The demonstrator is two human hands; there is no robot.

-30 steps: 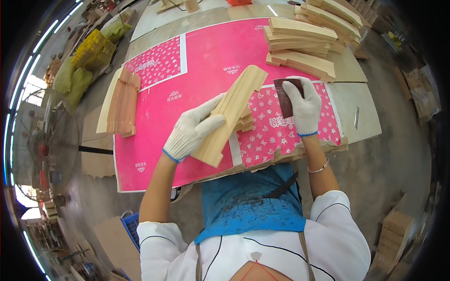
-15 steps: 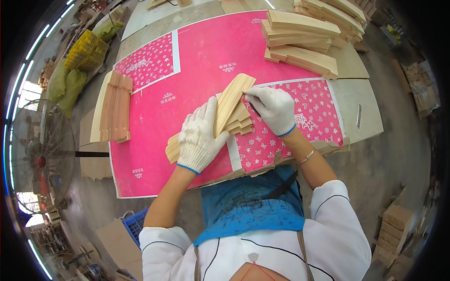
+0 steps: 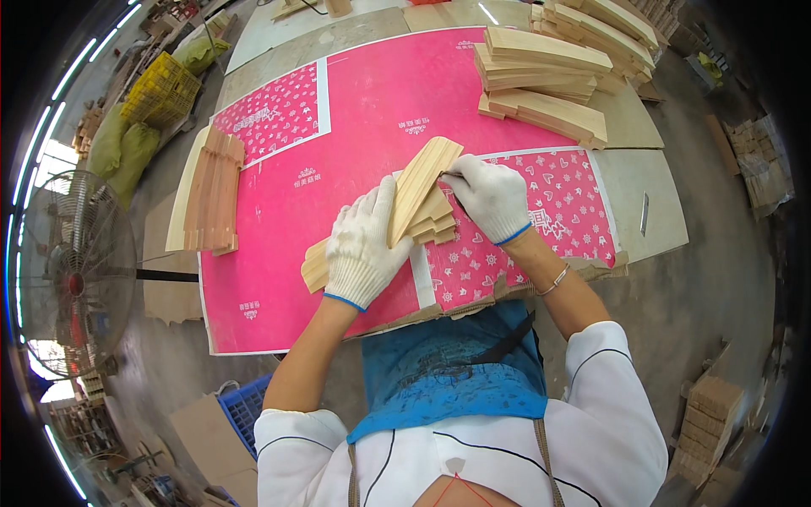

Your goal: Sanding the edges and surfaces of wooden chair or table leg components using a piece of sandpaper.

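Observation:
A pale wooden slat (image 3: 428, 173) with a rounded end lies slantwise over several shorter stepped wooden pieces (image 3: 435, 218). My left hand (image 3: 361, 245), in a white knitted glove, grips the slat, with its fingers along the left edge and its thumb on the right. The slat's lower rounded end shows beyond that hand. In my gloved right hand (image 3: 490, 194) a thin dark pen-like tool (image 3: 444, 174) is pinched, its tip at the slat's right edge near the upper end. The fingers hide most of the tool.
Pink printed sheets (image 3: 363, 110) cover the worktable. Curved wooden pieces are stacked at the back right (image 3: 545, 76), and another row of pieces (image 3: 211, 194) stands at the left. A narrow metal strip (image 3: 644, 214) lies on the right. Beyond the left edge is a large fan (image 3: 76, 283).
My right hand and the tool tip have shifted slightly down along the slat's edge. My left hand keeps its grip. The view has moved a little.

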